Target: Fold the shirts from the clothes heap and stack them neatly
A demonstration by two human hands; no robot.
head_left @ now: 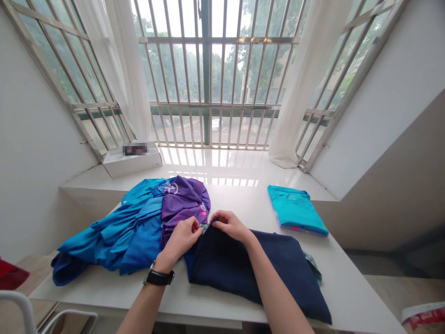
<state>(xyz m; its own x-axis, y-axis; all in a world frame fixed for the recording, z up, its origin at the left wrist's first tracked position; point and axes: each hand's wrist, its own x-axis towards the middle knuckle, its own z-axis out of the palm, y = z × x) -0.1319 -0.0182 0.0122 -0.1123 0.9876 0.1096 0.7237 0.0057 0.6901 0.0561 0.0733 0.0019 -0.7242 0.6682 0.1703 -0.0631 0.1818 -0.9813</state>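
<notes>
In the head view, a dark navy garment lies folded on the white table, with patterned grey-green fabric showing from under its right side. My right hand pinches its upper left corner. My left hand, with a black watch on the wrist, is closed at the patterned edge beside that corner. Left of the hands, a purple garment and a blue garment lie in a loose, crumpled heap. On the right sits a neatly folded turquoise garment, apart from both hands.
The white table meets a window sill at the back. A white box stands at the sill's left. Metal window bars and white curtains rise behind. A white tubular frame is at the lower left.
</notes>
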